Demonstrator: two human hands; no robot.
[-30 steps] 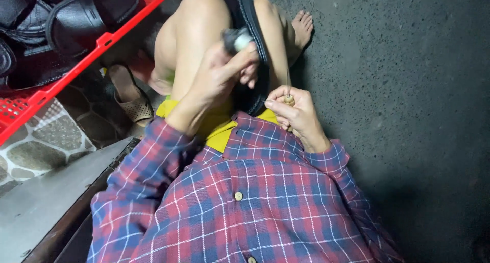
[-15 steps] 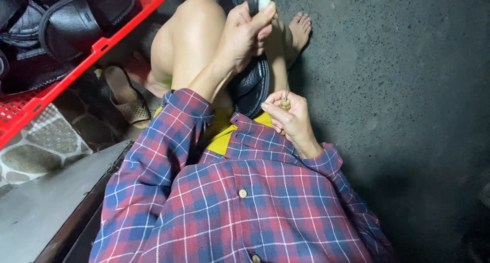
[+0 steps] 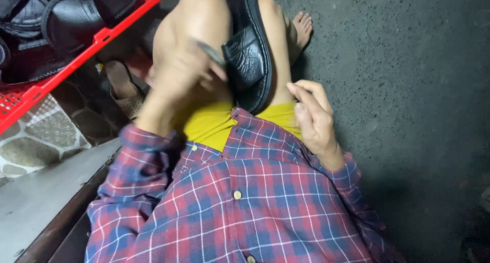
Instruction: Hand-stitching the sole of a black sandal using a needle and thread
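Left hand (image 3: 176, 71) lower, beside sandal (image 3: 248, 54)

sandal (image 3: 248, 54) between knees – crate (image 3: 76, 59) left | hands (image 3: 178, 74) flank sandal

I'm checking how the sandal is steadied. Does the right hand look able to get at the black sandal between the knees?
Probably yes. The right hand rests beside the right leg, close to the sandal, with only that leg between them. The blurred left hand with its small tool is at the sandal's other side, leaving the near edge free.
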